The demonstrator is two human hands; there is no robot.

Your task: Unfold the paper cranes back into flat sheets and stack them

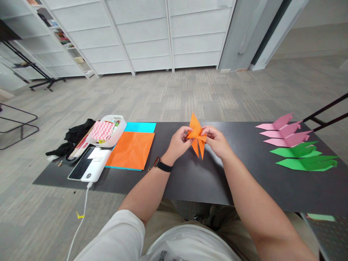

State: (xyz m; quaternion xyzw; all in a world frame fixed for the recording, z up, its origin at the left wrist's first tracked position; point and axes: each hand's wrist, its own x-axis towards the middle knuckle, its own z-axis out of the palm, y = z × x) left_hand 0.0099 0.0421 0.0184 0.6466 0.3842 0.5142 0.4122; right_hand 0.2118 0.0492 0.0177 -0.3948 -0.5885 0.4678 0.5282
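Note:
An orange folded-paper figure (196, 133) is held up over the dark table, with one point upward and two narrow points hanging down. My left hand (180, 140) pinches its left side between thumb and fingers. On the opposite side, my right hand (215, 140) grips the paper the same way, the fingertips partly covering the folds. Off to the right lie several finished paper birds, among them a pink paper bird (286, 139) and a green paper bird (306, 164). Left of my hands lies an orange paper sheet (133, 151) on top of blue paper.
The dark table (190, 181) runs across in front of me. At its left stand a white basket (119, 127) with a pink zigzag-patterned item, a phone (83, 165), a white power bank (96, 165) with a cable, and black cloth (78, 131). White cabinets (141, 36) line the back.

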